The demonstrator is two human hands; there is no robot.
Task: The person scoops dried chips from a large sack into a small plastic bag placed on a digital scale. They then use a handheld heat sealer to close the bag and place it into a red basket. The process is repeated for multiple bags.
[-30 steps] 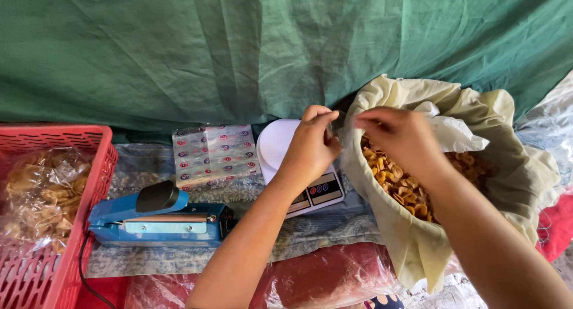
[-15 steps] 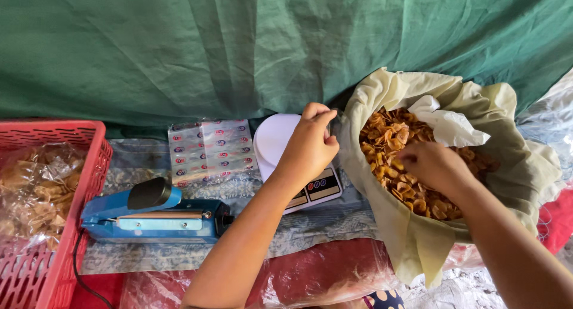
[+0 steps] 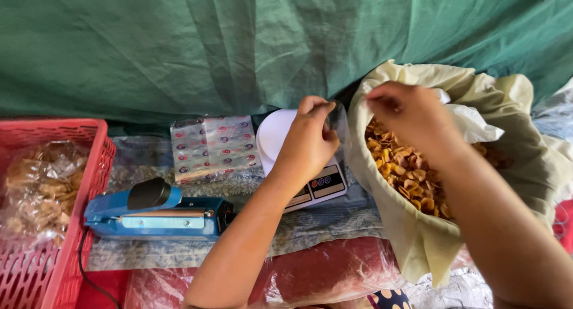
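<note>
My left hand (image 3: 309,143) pinches the rim of a small clear plastic bag (image 3: 338,121) above a white kitchen scale (image 3: 273,137). My right hand (image 3: 410,119) hovers over the cream cloth sack (image 3: 412,249), just right of the bag. Its fingers are bunched downward around a pinch of golden chips, mostly hidden by the hand. The sack is open and filled with fried chips (image 3: 406,173).
A blue heat sealer (image 3: 156,214) lies left of the scale. Behind it is a stack of printed clear bags (image 3: 215,145). A red plastic basket (image 3: 57,279) at far left holds packed chip bags (image 3: 40,186). A green tarp (image 3: 239,40) hangs behind.
My right hand dipped into the chips in the sack, then rose back up and left toward the bag. My left hand stayed on the bag above the scale.
</note>
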